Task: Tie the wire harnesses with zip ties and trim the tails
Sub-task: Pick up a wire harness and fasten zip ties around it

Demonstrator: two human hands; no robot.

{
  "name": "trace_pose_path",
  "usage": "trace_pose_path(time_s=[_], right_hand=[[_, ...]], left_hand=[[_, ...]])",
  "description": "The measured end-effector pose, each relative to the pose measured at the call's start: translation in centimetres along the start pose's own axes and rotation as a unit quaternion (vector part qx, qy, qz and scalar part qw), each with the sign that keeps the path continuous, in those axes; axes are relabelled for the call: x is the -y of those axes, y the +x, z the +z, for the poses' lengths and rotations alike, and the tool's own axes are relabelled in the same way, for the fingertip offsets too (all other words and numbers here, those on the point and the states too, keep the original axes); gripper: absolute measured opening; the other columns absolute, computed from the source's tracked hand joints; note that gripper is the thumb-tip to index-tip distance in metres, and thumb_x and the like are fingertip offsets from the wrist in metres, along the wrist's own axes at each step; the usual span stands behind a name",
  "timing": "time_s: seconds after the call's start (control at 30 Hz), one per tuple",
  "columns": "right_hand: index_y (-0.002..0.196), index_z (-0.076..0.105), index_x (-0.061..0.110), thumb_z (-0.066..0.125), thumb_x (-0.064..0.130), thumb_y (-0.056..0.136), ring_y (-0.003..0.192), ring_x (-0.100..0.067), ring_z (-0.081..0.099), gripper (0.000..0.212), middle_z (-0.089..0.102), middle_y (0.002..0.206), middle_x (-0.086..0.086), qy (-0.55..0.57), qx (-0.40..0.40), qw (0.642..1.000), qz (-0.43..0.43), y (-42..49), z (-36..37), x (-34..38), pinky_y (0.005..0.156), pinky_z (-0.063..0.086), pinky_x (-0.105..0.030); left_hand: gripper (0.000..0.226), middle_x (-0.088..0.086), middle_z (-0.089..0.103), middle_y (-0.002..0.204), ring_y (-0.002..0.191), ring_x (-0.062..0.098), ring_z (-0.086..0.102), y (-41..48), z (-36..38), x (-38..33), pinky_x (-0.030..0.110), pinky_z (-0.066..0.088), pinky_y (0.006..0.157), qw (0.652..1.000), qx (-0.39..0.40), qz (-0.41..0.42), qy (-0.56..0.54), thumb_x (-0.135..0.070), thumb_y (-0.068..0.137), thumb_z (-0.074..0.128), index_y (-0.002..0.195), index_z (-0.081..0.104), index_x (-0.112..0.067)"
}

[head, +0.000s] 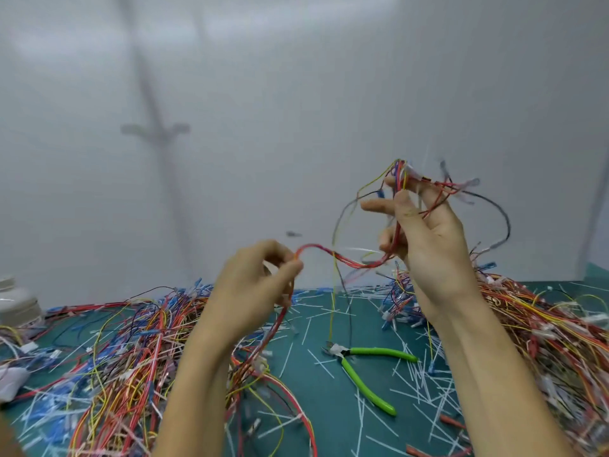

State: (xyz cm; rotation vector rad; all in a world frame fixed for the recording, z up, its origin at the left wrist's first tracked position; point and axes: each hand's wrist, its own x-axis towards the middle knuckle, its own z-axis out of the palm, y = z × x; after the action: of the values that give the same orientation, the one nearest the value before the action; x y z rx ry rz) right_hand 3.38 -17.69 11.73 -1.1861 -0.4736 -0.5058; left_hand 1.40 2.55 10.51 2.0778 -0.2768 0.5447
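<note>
Your left hand [253, 291] pinches a mostly red wire harness [346, 260]. Your right hand [428, 239] grips its other end, both raised apart over the worktop's [329, 407] middle. White jar [18, 306] at the left edge: cut off, contents unseen. Harness tips above your right hand blur. Green-handled flush cutters [369, 371] lie beneath.

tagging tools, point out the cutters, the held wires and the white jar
cutters [362, 383], head view, lower green handle
held wires [349, 260], head view, red sagging stretch
white jar [16, 308], head view, its side

Left hand [250, 291], right hand [428, 245] bare; forearms [501, 374] bare
</note>
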Motion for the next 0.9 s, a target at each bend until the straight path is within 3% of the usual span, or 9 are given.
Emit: trace_pose_path(time_s=[0.1, 0.2, 0.3, 0.47, 0.53, 0.63, 0.77, 0.83, 0.9], right_hand=[[0.118, 0.052, 0.011, 0.058, 0.019, 0.097, 0.053, -0.011, 0.050, 0.023, 0.075, 0.096, -0.012, 0.015, 0.042, 0.996, 0.073, -0.3, 0.6, -0.2, 0.056, 0.048, -0.021], [0.116, 0.050, 0.010, 0.081, 0.026, 0.073, 0.063, -0.010, 0.062, 0.055, 0.075, 0.100, -0.011, -0.036, 0.160, 0.982, 0.093, -0.9, 1.0, -0.3, 0.066, 0.052, -0.023], [0.107, 0.058, 0.014, 0.081, 0.014, 0.076, 0.073, -0.005, 0.069, 0.039, 0.076, 0.085, 0.004, -0.091, 0.260, 0.958, 0.075, -1.5, 2.1, -0.6, 0.067, 0.053, -0.016], [0.091, 0.067, 0.018, 0.077, 0.002, 0.080, 0.067, -0.012, 0.068, 0.021, 0.074, 0.078, -0.010, -0.125, 0.173, 0.976, 0.036, -1.6, 3.0, -1.4, 0.056, 0.050, -0.017], [0.088, 0.064, 0.018, 0.076, 0.003, 0.081, 0.066, -0.013, 0.069, 0.020, 0.075, 0.077, -0.009, -0.132, 0.124, 0.983, 0.022, -1.4, 2.9, -1.5, 0.054, 0.050, -0.017], [0.089, 0.063, 0.015, 0.074, 0.005, 0.084, 0.063, -0.010, 0.070, 0.015, 0.075, 0.074, -0.008, -0.132, 0.060, 0.989, -0.001, -1.0, 2.6, -1.5, 0.053, 0.048, -0.014], [0.094, 0.063, 0.012, 0.073, 0.008, 0.086, 0.057, -0.007, 0.065, 0.013, 0.075, 0.072, -0.005, -0.117, -0.022, 0.993, -0.025, -0.5, 1.9, -1.6, 0.056, 0.046, -0.016], [0.088, 0.062, 0.020, 0.073, 0.010, 0.086, 0.061, -0.016, 0.069, 0.015, 0.074, 0.069, 0.000, -0.116, -0.047, 0.992, -0.033, -0.4, 1.6, -1.5, 0.058, 0.047, -0.019], [0.084, 0.060, 0.023, 0.072, 0.011, 0.087, 0.062, -0.020, 0.069, 0.017, 0.074, 0.068, 0.003, -0.122, -0.054, 0.990, -0.038, -0.3, 1.3, -1.5, 0.058, 0.047, -0.020]], left_hand=[[0.009, -0.008, 0.063, 0.060, 0.054, 0.007, 0.064, 0.1, 0.2, -1.4, 0.021, 0.056, 0.055, 0.976, -0.113, -0.002, -0.185, -0.011, 0.090, 0.068, 0.081, 0.067, -0.009], [0.009, -0.003, 0.066, 0.060, 0.058, 0.011, 0.068, -0.1, 1.3, -2.8, 0.017, 0.055, 0.058, 0.937, -0.138, -0.026, -0.321, -0.009, 0.089, 0.068, 0.082, 0.067, -0.003], [0.007, 0.002, 0.068, 0.061, 0.057, 0.012, 0.068, -0.1, 2.4, -3.3, 0.017, 0.055, 0.058, 0.919, -0.152, -0.034, -0.362, -0.005, 0.088, 0.068, 0.082, 0.068, -0.002], [0.004, 0.007, 0.073, 0.073, 0.067, 0.017, 0.072, 0.1, 2.5, -2.8, 0.020, 0.056, 0.064, 0.920, -0.119, -0.029, -0.371, -0.002, 0.086, 0.069, 0.089, 0.071, -0.001], [0.006, 0.004, 0.074, 0.075, 0.072, 0.018, 0.074, 0.2, 2.0, -2.3, 0.020, 0.056, 0.064, 0.927, -0.118, -0.039, -0.353, -0.010, 0.089, 0.069, 0.090, 0.073, -0.006], [0.020, -0.004, 0.070, 0.070, 0.065, 0.013, 0.071, 0.2, 0.7, -1.1, 0.026, 0.059, 0.060, 0.971, -0.078, -0.067, -0.216, -0.028, 0.092, 0.065, 0.082, 0.072, -0.013], [0.038, -0.004, 0.073, 0.080, 0.072, 0.007, 0.069, -0.4, -1.7, 0.5, 0.022, 0.057, 0.065, 0.987, 0.140, -0.066, -0.049, -0.056, 0.072, 0.066, 0.084, 0.074, -0.021], [0.026, -0.002, 0.075, 0.087, 0.077, 0.003, 0.067, -0.6, -2.3, 0.9, 0.021, 0.053, 0.071, 0.966, 0.250, -0.062, 0.014, -0.046, 0.077, 0.073, 0.091, 0.075, -0.024], [0.010, -0.005, 0.075, 0.090, 0.079, -0.001, 0.064, -0.6, -2.5, 1.7, 0.019, 0.050, 0.075, 0.960, 0.264, -0.067, 0.070, -0.025, 0.091, 0.069, 0.098, 0.076, -0.026]])
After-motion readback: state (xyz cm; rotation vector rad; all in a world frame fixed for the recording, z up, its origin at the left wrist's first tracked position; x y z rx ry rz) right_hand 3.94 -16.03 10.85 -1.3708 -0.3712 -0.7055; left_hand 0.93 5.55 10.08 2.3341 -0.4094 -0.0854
